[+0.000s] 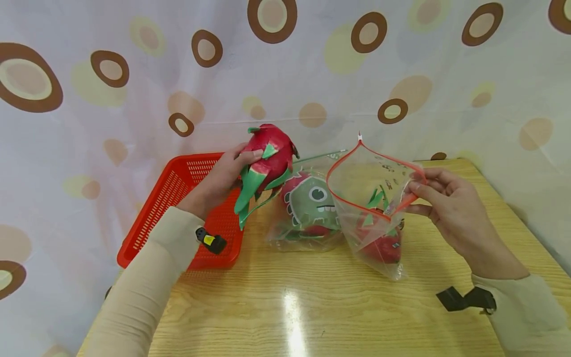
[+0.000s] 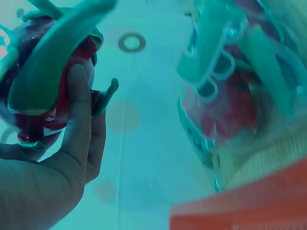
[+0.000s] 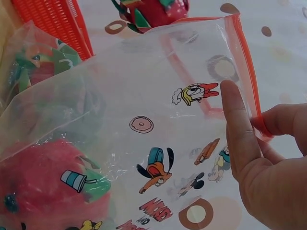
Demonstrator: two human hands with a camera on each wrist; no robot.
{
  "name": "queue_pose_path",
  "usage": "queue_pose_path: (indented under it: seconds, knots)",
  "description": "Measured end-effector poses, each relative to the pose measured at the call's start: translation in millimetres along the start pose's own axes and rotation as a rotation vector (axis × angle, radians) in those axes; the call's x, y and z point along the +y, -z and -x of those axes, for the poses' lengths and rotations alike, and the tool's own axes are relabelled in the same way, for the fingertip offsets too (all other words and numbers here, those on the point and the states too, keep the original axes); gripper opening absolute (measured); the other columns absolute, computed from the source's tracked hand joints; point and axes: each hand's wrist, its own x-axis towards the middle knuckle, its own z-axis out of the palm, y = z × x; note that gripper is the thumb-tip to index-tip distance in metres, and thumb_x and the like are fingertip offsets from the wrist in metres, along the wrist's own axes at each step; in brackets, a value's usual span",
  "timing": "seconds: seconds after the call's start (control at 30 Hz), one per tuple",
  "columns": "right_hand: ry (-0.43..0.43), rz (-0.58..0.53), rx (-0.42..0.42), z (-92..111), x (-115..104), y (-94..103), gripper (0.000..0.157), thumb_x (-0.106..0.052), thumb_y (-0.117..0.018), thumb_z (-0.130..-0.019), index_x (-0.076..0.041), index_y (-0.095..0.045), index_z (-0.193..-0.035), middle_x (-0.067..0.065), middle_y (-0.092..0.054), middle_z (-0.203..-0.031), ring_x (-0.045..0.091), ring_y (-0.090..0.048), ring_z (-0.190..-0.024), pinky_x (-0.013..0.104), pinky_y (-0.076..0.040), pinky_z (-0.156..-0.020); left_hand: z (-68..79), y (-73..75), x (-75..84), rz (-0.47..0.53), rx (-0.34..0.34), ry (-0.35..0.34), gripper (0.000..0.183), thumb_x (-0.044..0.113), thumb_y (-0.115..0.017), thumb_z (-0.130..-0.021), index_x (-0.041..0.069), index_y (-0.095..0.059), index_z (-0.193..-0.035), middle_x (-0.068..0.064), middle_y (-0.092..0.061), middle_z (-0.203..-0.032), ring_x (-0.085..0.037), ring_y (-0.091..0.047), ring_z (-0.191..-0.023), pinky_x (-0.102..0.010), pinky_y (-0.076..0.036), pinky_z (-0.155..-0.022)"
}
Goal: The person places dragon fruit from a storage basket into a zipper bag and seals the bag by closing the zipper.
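Note:
In the head view my left hand [image 1: 223, 178] grips a red dragon fruit [image 1: 273, 144] with green scales, raised in the air to the left of an open zip bag. The left wrist view shows the fingers of my left hand [image 2: 72, 153] round that fruit [image 2: 53, 91]. My right hand [image 1: 455, 213] pinches the red-rimmed edge of the clear zip bag [image 1: 348, 198], whose mouth gapes upward. Inside this bag sits another dragon fruit [image 1: 379, 243]. Cartoon prints cover the bag [image 3: 144, 96] in the right wrist view, where my right hand [image 3: 268, 163] pinches its red strip.
A second clear bag [image 1: 308, 213] with a green one-eyed monster face holds dragon fruit at the table's middle. To its left stands a red plastic basket [image 1: 151, 213]. The wooden table [image 1: 267, 307] meets a patterned cloth [image 1: 312, 74] behind.

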Motion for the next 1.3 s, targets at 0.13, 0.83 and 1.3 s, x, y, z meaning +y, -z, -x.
queue_pose_path:
  seconds: [0.13,0.83,1.3]
  knots:
    - [-0.004,0.014,0.01,0,-1,-0.3,0.02,0.003,-0.06,-0.095,0.003,-0.057,-0.115,0.005,-0.069,-0.093,0.015,-0.069,-0.08,0.035,-0.061,-0.069,-0.8,-20.1,10.4,0.072,-0.126,-0.037,0.058,0.04,-0.05,-0.094,0.015,-0.039,-0.145,-0.008,-0.056,-0.128,-0.02,-0.062,-0.107,-0.027,-0.059,-0.081]
    - [0.001,0.022,-0.012,1,-2,0.9,0.018,0.002,-0.059,-0.096,-0.001,-0.06,-0.113,0.004,-0.07,-0.094,0.014,-0.071,-0.081,0.033,-0.061,-0.069,-24.3,-93.0,52.0,0.204,-0.471,-0.034,0.055,0.048,-0.036,-0.099,0.013,-0.041,-0.141,-0.011,-0.059,-0.124,-0.021,-0.066,-0.098,-0.035,-0.061,-0.079]
    - [0.026,-0.046,-0.09,2,0,-0.1,0.019,0.009,-0.054,-0.096,0.004,-0.057,-0.114,0.008,-0.07,-0.095,0.017,-0.072,-0.082,0.038,-0.061,-0.069,-31.3,-112.4,61.7,-0.408,-0.506,0.013,0.052,0.051,-0.041,-0.101,0.019,-0.05,-0.142,0.0,-0.062,-0.121,-0.014,-0.062,-0.105,-0.027,-0.053,-0.09]
